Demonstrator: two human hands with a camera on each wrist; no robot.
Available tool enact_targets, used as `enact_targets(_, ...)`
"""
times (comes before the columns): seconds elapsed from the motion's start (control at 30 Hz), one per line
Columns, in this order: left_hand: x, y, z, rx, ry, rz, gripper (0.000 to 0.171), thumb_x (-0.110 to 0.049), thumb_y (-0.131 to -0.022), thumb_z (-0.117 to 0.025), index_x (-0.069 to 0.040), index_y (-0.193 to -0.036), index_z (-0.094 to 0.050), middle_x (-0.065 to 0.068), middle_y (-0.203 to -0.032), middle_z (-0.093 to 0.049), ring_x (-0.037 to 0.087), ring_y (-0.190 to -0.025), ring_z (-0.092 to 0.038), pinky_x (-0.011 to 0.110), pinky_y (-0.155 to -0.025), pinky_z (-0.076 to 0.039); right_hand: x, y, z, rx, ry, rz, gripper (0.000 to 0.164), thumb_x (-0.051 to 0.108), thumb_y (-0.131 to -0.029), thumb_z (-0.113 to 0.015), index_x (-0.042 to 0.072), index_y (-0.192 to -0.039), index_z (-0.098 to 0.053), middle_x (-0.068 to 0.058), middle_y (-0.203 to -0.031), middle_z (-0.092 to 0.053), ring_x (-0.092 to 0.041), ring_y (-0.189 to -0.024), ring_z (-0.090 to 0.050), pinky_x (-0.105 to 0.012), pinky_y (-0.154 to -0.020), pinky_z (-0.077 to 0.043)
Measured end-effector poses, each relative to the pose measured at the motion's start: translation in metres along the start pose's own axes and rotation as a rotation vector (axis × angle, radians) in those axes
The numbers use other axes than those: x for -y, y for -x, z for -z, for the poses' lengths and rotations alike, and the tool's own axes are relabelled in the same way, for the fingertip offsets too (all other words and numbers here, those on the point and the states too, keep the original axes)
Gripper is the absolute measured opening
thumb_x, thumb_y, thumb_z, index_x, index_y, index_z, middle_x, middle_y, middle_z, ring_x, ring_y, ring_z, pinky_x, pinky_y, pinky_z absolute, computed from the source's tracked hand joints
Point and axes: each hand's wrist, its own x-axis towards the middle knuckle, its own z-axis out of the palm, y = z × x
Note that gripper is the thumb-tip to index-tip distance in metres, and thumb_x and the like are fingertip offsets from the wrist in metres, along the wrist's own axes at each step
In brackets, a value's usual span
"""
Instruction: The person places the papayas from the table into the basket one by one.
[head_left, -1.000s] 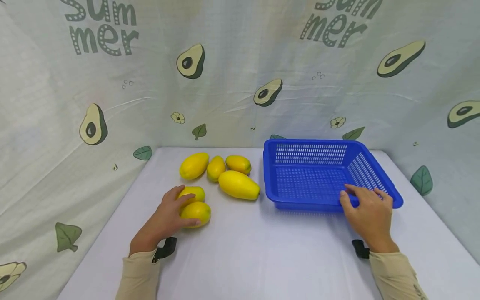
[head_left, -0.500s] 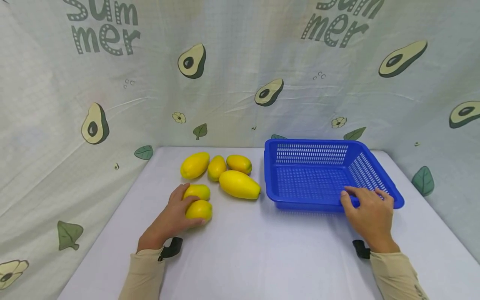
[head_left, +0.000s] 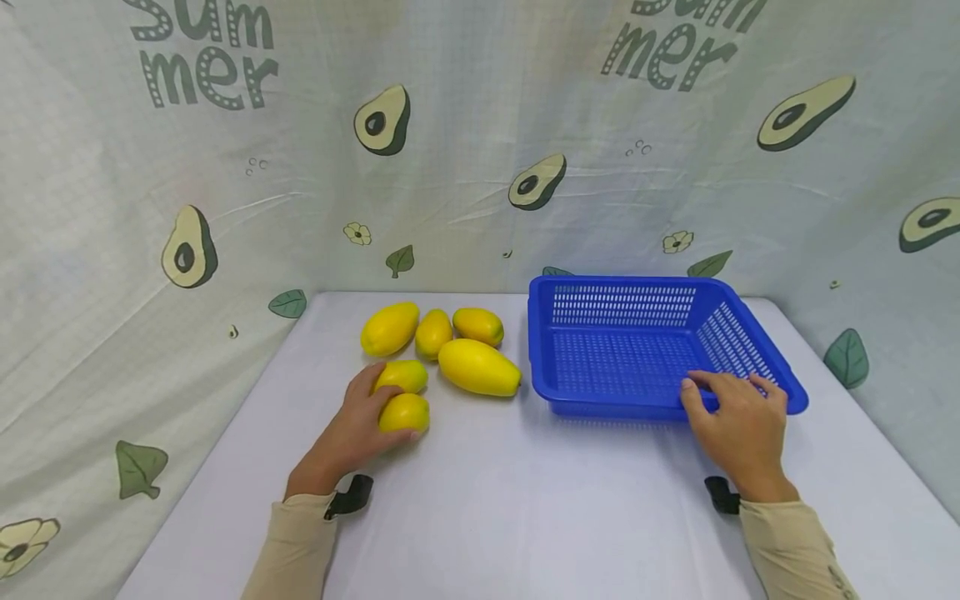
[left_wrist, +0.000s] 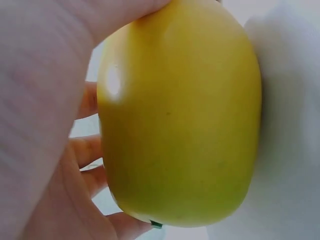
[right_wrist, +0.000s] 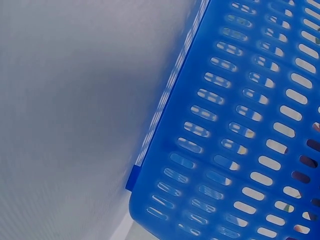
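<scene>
Two yellow oval fruits lie side by side at my left hand (head_left: 352, 425). It grips the nearer yellow fruit (head_left: 406, 413), thumb along its near side and index finger between the pair. Other fingers reach round the left end of the farther yellow fruit (head_left: 403, 377). Up close in the left wrist view, one smooth yellow fruit (left_wrist: 182, 120) turns greenish toward one end, with fingers behind it. My right hand (head_left: 741, 429) holds the near rim of the blue plastic basket (head_left: 615, 410) by its right corner. Slotted basket wall (right_wrist: 215, 115) fills much of the right wrist view.
Behind the left hand, several more yellow fruits form a group, among them a long one (head_left: 478, 367) close to the basket's left side and a plump one (head_left: 390, 329) at the back left. A printed cloth (head_left: 450, 125) hangs behind the white table (head_left: 525, 517).
My left hand has slid right and slightly away, and both fruits at it have shifted the same way, closer to the group. The right hand and basket have stayed put.
</scene>
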Motion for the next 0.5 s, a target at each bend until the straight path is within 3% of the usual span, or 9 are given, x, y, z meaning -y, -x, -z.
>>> enact_targets(0.3,0.0003,-0.0033,-0.0029,-0.011,0.001,0.001,0.066,-0.047,-0.080,-0.083,-0.010,-0.130,-0.061,0.012,-0.162,-0.018,0.034,-0.147,-0.016,0.058,-0.113,-0.030,0.0001,0.0006,0.0006,0.017,0.010,-0.018,0.028,0.020,-0.091,-0.066,-0.004,-0.104,-0.073,-0.026,-0.098,-0.071,-0.045,-0.096,-0.065,-0.064,-0.105,-0.029)
enact_targets(0.5,-0.0005,-0.0048,-0.0010,-0.079,-0.037,-0.039,0.069,-0.041,-0.081,-0.083,-0.004,-0.134,-0.058,0.015,-0.158,-0.027,0.037,-0.145,-0.021,0.059,-0.114,-0.024,-0.0005,0.0001,-0.0001,0.016,0.011,-0.011,0.028,0.021,-0.091,-0.066,-0.004,-0.103,-0.073,-0.026,-0.098,-0.071,-0.045,-0.096,-0.065,-0.064,-0.104,-0.030)
